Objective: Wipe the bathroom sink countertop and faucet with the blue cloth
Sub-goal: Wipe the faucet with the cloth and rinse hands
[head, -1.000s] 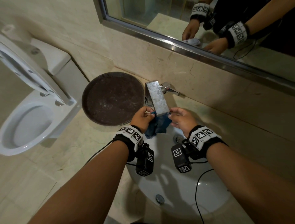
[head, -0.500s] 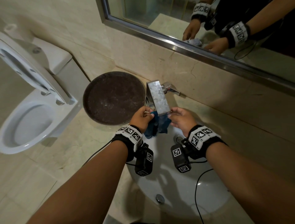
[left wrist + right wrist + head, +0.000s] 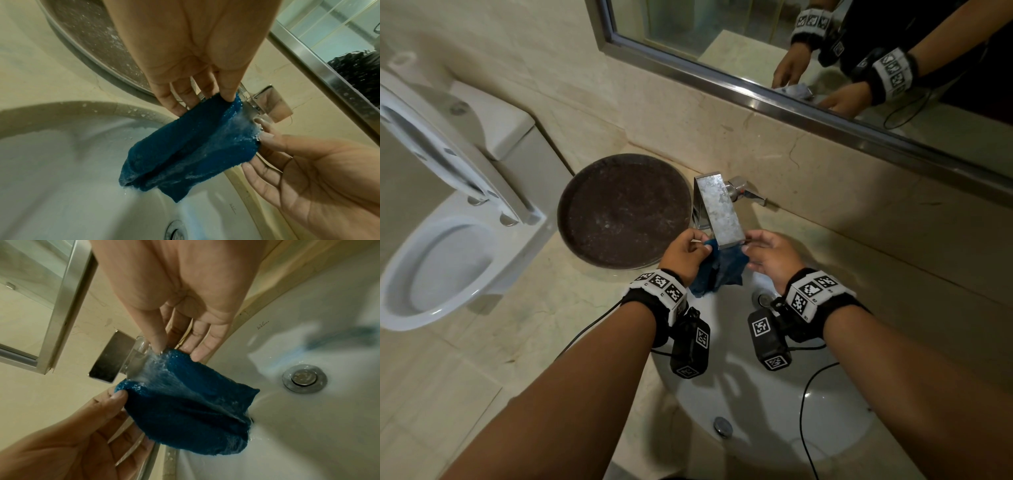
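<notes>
A wet blue cloth (image 3: 717, 274) hangs stretched between both hands under the tip of the square chrome faucet (image 3: 719, 209), over the white sink basin (image 3: 756, 411). My left hand (image 3: 685, 251) pinches the cloth's left top corner, and my right hand (image 3: 767, 255) pinches the right one. In the left wrist view, the left hand (image 3: 203, 104) grips the cloth (image 3: 185, 146) while water runs from the spout (image 3: 271, 104) onto it. The right wrist view shows the right hand (image 3: 177, 352) pinching the cloth (image 3: 185, 410) under the water stream (image 3: 144, 369).
A round dark tray (image 3: 623, 210) lies on the beige marble countertop (image 3: 534, 325) left of the faucet. The faucet lever (image 3: 746, 193) sticks out to the right, near the wall. A mirror (image 3: 756, 41) hangs above. An open toilet (image 3: 438, 260) stands at the far left. The drain (image 3: 304, 378) is in the basin.
Both hands keep holding the cloth under the spout; its hanging folds have shifted a little. Nothing else has moved.
</notes>
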### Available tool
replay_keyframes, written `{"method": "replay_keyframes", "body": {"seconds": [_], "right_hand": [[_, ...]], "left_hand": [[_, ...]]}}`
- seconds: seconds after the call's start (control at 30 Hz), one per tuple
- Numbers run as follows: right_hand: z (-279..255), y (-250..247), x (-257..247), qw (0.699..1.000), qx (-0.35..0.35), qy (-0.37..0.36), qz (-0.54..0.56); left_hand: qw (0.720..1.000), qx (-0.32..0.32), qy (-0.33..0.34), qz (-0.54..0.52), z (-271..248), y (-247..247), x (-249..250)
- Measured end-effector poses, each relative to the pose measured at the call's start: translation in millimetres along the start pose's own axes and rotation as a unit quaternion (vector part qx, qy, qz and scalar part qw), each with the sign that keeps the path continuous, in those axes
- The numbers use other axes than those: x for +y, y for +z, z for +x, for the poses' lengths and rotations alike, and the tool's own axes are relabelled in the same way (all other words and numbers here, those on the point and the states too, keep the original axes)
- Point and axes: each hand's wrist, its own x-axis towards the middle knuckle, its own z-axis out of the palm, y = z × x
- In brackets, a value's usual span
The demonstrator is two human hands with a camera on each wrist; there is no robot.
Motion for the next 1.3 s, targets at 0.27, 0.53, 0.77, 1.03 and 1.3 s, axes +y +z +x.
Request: {"method": "replay_keyframes", "body": {"seconds": [0.27,0.53,0.77,1.03,1.3], "right_hand": [[-1.9,-3.2,-1.4,1.000,0.004,-0.004,-0.005],[0.7,-8.2,0.1,1.000,0.016,-0.008,0.002],[0.6,-11.9,-0.2,1.000,0.024,-0.009,0.004],[0.7,-16.6,0.2,1.000,0.027,-0.013,0.003],[1.1,-20.6,1.7,0.999,0.033,-0.006,0.009]], "left_hand": [[1.000,-0.005,0.019,0.017,1.7,3.4,-0.7],[1.000,-0.008,0.003,0.000,4.3,7.7,-1.0],[1.000,-0.009,0.005,0.004,7.6,10.6,-3.4],[0.999,-0.026,0.000,-0.019,11.8,14.8,-6.0],[0.999,-0.032,0.023,-0.013,11.6,20.2,-0.2]]}}
